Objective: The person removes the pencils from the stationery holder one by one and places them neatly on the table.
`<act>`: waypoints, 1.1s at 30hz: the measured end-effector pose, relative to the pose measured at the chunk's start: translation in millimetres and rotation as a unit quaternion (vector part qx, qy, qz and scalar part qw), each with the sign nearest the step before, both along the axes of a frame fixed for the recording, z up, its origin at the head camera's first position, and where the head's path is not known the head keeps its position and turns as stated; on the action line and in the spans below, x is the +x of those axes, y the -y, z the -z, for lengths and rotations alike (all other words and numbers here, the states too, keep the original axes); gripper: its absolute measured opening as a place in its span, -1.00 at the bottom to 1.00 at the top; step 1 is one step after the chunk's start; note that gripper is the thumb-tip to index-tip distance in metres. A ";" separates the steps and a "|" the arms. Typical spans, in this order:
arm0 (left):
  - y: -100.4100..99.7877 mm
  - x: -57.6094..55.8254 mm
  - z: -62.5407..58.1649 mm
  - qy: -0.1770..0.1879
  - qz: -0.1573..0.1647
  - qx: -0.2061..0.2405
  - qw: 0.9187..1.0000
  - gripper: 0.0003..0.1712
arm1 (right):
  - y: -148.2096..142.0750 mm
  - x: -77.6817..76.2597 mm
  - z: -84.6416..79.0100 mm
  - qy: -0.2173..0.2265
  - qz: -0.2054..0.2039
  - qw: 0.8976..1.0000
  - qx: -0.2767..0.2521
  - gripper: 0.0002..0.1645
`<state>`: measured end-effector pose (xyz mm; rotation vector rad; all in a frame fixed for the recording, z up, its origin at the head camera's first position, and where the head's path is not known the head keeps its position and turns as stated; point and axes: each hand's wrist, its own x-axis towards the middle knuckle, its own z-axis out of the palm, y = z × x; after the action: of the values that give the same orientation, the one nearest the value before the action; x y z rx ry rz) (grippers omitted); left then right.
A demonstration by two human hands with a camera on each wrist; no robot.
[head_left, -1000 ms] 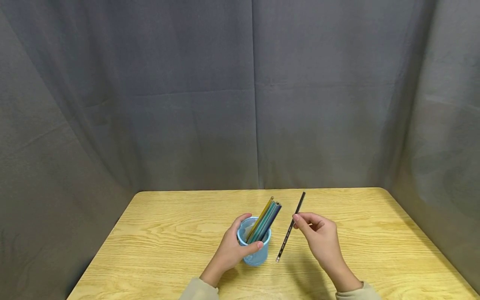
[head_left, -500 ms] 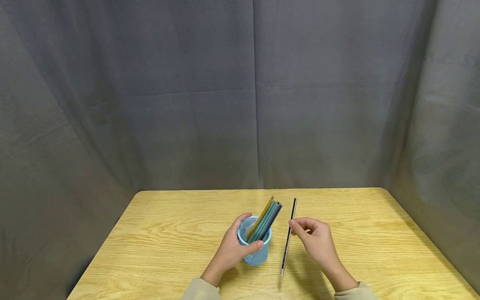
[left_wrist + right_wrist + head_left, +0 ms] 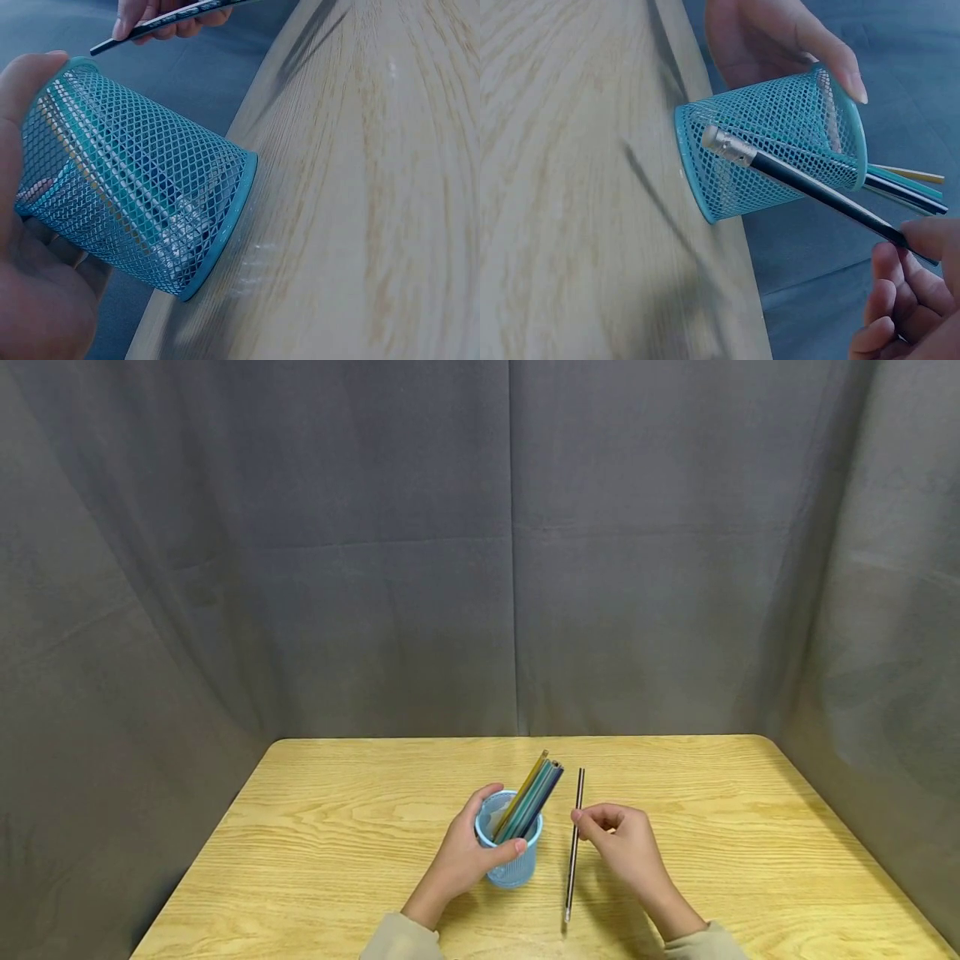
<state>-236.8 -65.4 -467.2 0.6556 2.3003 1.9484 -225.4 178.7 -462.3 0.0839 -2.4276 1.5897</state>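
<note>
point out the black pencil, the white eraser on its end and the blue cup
Black pencil (image 3: pixel 821 195): right wrist view, on the middle of its shaft.
White eraser (image 3: pixel 710 136): right wrist view, on the side of the rubber.
Blue cup (image 3: pixel 142 169): left wrist view, on its mesh wall.

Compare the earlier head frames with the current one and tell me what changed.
The right hand has shifted a little left, toward the cup, and down the frame, carrying the black pencil. The pencil has swung from a clear slant to nearly vertical in the head view. Nothing was newly gripped or released. The left hand, blue mesh cup and bundled pencils inside look essentially unchanged.
</note>
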 end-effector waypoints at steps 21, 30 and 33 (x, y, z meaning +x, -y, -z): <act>0.3 0.1 -3.2 0.009 0.004 0.004 1.000 -0.12 | 4.3 -8.5 22.9 0.051 0.024 0.998 -0.002 -0.79; 0.8 1.6 -4.4 0.012 -0.003 -0.004 1.000 -0.12 | 8.0 -8.9 32.3 0.054 0.048 0.997 -0.012 -0.80; -0.3 -1.4 1.1 0.012 -0.004 -0.005 1.000 -0.12 | 8.5 -8.9 34.2 0.056 0.054 0.997 -0.005 -0.80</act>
<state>-238.1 -65.1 -468.3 0.6198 2.2990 1.9364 -234.3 170.2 -496.5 -0.1399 -2.4602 1.5983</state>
